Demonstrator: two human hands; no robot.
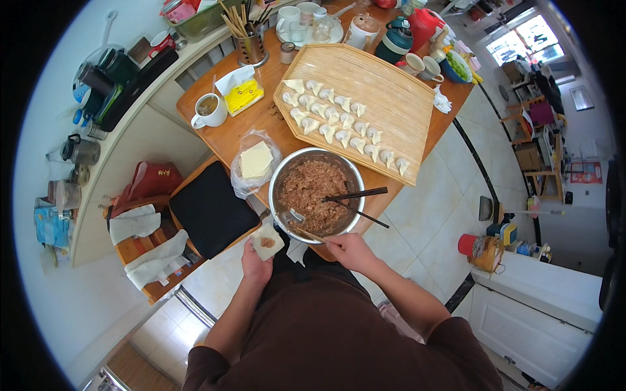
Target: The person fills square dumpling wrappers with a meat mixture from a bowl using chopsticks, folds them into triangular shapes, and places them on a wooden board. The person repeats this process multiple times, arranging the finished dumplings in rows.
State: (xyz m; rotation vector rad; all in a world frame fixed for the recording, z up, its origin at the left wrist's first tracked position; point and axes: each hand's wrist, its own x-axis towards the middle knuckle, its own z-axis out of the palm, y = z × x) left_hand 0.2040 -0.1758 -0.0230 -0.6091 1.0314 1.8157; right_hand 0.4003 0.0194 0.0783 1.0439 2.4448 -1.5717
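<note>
On my left hand [257,265] lies a square dough wrapper [262,249] with a small lump of meat filling [267,242] on it. My right hand [353,250] grips a thin wooden stick or spatula [309,235], whose far end reaches over the near rim of a steel bowl. The bowl [363,196] holds minced meat filling [313,188], with dark chopsticks [364,193] leaning out to the right. Left of the bowl, a stack of square wrappers [256,160] sits on a plastic bag [237,176]. Behind the bowl, folded wontons [344,138] stand in rows on a bamboo board [362,73].
A white mug [211,111] and a yellow tissue pack [243,97] stand on the table's left. A chopstick holder [251,49], a green-blue flask [394,41] and a red jug [424,30] stand at the back. A chair with a black cushion [213,210] is at the left.
</note>
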